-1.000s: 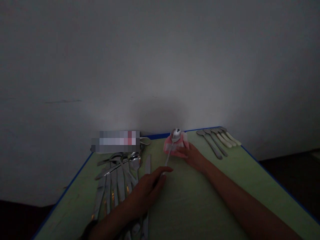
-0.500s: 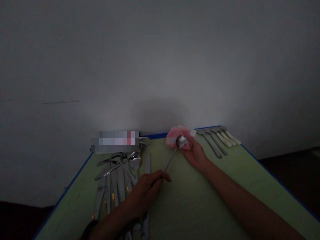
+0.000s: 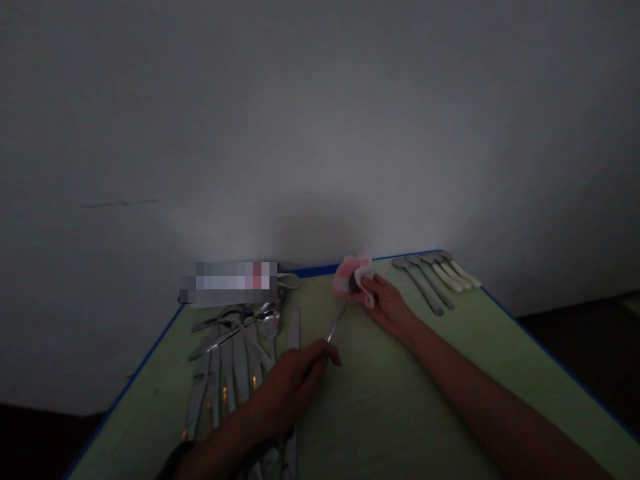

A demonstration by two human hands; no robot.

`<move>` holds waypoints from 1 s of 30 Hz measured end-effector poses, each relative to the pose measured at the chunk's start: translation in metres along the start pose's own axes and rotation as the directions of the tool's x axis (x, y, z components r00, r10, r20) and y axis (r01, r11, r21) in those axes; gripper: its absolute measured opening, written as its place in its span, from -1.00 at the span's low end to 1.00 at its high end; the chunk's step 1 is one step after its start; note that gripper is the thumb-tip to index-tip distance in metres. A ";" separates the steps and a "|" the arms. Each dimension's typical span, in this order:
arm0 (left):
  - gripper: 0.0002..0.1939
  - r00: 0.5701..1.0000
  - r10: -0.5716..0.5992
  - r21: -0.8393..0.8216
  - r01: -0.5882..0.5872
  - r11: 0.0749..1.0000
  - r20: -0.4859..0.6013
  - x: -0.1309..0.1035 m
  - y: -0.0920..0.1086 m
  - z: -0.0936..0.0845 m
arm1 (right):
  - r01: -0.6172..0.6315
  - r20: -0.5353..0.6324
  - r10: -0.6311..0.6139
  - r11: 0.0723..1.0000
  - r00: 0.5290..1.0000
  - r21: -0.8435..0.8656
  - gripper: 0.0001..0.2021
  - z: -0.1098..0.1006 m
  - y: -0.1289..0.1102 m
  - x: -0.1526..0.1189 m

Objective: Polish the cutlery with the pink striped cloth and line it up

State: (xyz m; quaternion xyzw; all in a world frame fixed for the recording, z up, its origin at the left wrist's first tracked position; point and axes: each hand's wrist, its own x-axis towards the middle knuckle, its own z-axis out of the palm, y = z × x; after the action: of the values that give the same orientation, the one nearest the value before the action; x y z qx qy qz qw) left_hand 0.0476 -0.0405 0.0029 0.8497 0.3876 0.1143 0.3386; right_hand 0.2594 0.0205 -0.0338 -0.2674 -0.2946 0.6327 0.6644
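Note:
My left hand (image 3: 309, 370) is closed on the handle end of a metal spoon (image 3: 338, 321), which slants up and to the right. The spoon's bowl is mostly covered by a pink and white cloth (image 3: 345, 275). My right hand (image 3: 389, 305) pinches this cloth around the bowl, fingers closed. Below and left of my left hand lie several table knives (image 3: 243, 363), partly hidden by my forearm. A single knife blade (image 3: 295, 328) shows just above my left wrist.
Several spoons and forks (image 3: 270, 323) lie in a pile at left, before a blurred-out box (image 3: 230, 283). At right, a row holds plain spoons (image 3: 425, 293) and white-handled cutlery (image 3: 449, 277). The green table (image 3: 380, 413) has a blue edge and meets a grey wall (image 3: 320, 133).
My right hand has folded the cloth over the spoon's bowl, which was bare on its upper face before. My left hand has barely moved.

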 end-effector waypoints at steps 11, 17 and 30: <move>-0.72 0.994 0.073 0.136 -0.084 0.987 0.079 -0.002 0.005 0.000 | -0.051 0.045 0.057 0.990 0.997 -0.133 -0.69 0.002 -0.003 -0.008; -0.72 0.997 0.055 0.053 -0.058 0.997 0.062 0.000 0.004 0.000 | -0.067 -0.053 0.069 0.997 0.996 0.029 -0.75 0.008 -0.005 -0.007; -0.50 0.997 -0.053 -0.146 0.045 0.988 -0.056 0.004 -0.002 0.001 | -0.036 -0.067 0.045 0.991 0.997 0.129 -0.80 0.008 -0.008 -0.005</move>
State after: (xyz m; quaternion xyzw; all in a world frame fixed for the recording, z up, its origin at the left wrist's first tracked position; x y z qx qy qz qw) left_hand 0.0494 -0.0375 0.0001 0.8094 0.4089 0.1591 0.3904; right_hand 0.2587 0.0152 -0.0225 -0.2521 -0.2245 0.6538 0.6772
